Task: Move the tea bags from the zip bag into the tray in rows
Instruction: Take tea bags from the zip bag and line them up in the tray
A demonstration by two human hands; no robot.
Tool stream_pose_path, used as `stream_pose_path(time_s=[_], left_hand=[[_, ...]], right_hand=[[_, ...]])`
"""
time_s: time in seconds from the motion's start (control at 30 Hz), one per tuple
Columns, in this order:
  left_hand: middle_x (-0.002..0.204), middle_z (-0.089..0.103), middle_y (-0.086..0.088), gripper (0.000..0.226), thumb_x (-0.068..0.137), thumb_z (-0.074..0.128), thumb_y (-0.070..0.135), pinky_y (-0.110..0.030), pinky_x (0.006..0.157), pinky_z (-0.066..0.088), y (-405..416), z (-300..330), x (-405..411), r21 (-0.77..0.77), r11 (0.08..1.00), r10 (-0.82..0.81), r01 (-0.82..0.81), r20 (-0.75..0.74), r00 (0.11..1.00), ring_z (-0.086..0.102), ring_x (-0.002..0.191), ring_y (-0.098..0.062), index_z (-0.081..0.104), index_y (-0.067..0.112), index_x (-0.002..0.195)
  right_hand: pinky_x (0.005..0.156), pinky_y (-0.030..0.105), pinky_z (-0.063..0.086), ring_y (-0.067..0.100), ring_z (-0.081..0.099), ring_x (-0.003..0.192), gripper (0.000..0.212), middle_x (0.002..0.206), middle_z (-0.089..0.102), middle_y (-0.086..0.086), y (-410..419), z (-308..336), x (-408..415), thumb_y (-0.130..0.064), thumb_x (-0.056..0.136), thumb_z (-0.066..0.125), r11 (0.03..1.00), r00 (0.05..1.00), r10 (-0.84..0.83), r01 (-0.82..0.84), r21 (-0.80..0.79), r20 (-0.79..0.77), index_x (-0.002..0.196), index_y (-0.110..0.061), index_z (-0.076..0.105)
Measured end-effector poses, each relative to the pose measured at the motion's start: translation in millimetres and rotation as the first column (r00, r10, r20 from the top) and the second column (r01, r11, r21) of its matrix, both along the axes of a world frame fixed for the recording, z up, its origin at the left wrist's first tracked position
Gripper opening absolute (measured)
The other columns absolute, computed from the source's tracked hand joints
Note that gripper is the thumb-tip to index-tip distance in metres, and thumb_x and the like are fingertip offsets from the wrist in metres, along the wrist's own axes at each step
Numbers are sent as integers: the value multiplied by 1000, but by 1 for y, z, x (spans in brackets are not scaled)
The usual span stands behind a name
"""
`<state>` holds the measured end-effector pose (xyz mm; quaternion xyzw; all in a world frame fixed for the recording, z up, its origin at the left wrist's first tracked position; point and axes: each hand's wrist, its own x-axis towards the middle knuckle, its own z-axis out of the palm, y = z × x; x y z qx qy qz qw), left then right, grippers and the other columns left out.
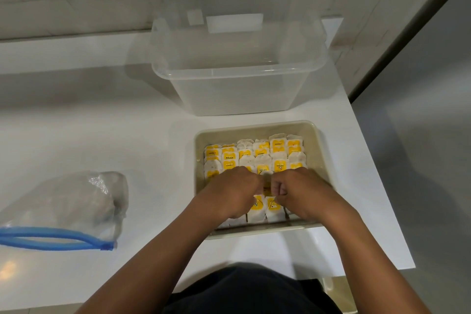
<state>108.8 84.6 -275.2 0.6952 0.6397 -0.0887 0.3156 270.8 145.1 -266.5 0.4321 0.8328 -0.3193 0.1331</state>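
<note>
A beige tray (257, 128) on the white counter holds several rows of white tea bags with yellow tags (254, 158). Both hands are inside the tray over its middle rows. My left hand (232, 194) has curled fingers that press down among the tea bags. My right hand (298, 191) is curled the same way, knuckle to knuckle with the left. A tea bag shows in the gap between them; whether either hand pinches one is hidden. The clear zip bag (66, 206) with a blue seal lies at the left, its contents unclear.
A large clear plastic tub (237, 76) stands right behind the tray. The white counter (102, 135) ends close to the tray's right side, with grey floor beyond. A tiled wall runs along the back.
</note>
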Motion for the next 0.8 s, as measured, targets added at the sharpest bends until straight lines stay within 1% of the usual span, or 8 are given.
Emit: stream_pose_path(time_s=[0.1, 0.2, 0.37, 0.43, 0.5, 0.6, 0.7, 0.8], left_hand=[[113, 64, -3, 20, 94, 61, 21, -30, 72, 40, 0, -2, -1, 111, 994, -10, 14, -38, 999, 57, 107, -23, 60, 23, 114], [113, 64, -1, 21, 93, 63, 24, -28, 72, 33, -1, 0, -2, 138, 990, -28, 36, -59, 998, 55, 106, -23, 59, 22, 113], [110, 64, -4, 27, 90, 66, 31, -37, 79, 50, -8, -3, -1, 101, 995, -10, 14, -45, 999, 55, 108, -26, 61, 25, 116], [110, 64, -4, 32, 89, 68, 35, -41, 82, 53, -9, -3, 0, 93, 996, -7, 12, -54, 999, 54, 109, -27, 60, 26, 118], [114, 62, -2, 36, 88, 69, 39, -38, 82, 50, -9, -3, 2, 102, 994, -28, 36, -75, 997, 52, 111, -26, 58, 25, 120], [114, 60, -3, 36, 87, 70, 41, -32, 79, 37, -10, -1, 8, 112, 991, -59, 71, -107, 992, 51, 111, -25, 59, 21, 115], [113, 58, -5, 42, 86, 73, 41, -33, 78, 35, -12, 0, 11, 109, 991, -58, 72, -122, 991, 52, 110, -26, 55, 20, 118], [115, 57, -6, 50, 84, 74, 39, -33, 78, 33, -13, 1, 13, 111, 992, -55, 68, -122, 991, 52, 111, -26, 51, 21, 125]], right_hand=[[64, 22, 46, 8, 56, 74, 11, 72, 57, -13, 0, -2, 0, -16, 87, 63, 1000, 1000, -5, 5, -3, -4, 81, -24, 63], [66, 25, 48, 10, 57, 75, 9, 74, 59, -12, -1, -4, 0, -17, 89, 61, 1000, 1000, -1, 1, -2, 6, 83, -24, 64], [67, 27, 50, 10, 57, 74, 10, 68, 58, -12, -1, -7, 1, -16, 87, 61, 1000, 1000, -5, 5, 14, -14, 80, -24, 63], [67, 29, 50, 10, 57, 73, 13, 67, 57, -12, -1, -8, 2, -15, 86, 61, 1000, 1000, -10, 10, 21, -29, 78, -25, 61], [66, 28, 49, 9, 56, 71, 14, 65, 57, -12, -1, -9, 2, -15, 86, 61, 1000, 999, -7, 8, 20, -34, 76, -25, 60], [66, 30, 50, 11, 57, 71, 12, 66, 57, -10, -1, -11, 3, -17, 85, 61, 1000, 999, -1, 2, 30, -34, 76, -24, 60], [66, 31, 50, 12, 54, 69, 12, 66, 55, -10, -1, -14, 4, -19, 87, 60, 999, 1000, 0, 1, 37, -26, 77, -25, 58], [69, 30, 50, 13, 56, 77, 10, 74, 57, -11, -2, -15, 6, -24, 85, 65, 1000, 1000, -4, 4, 8, -6, 80, -27, 57]])
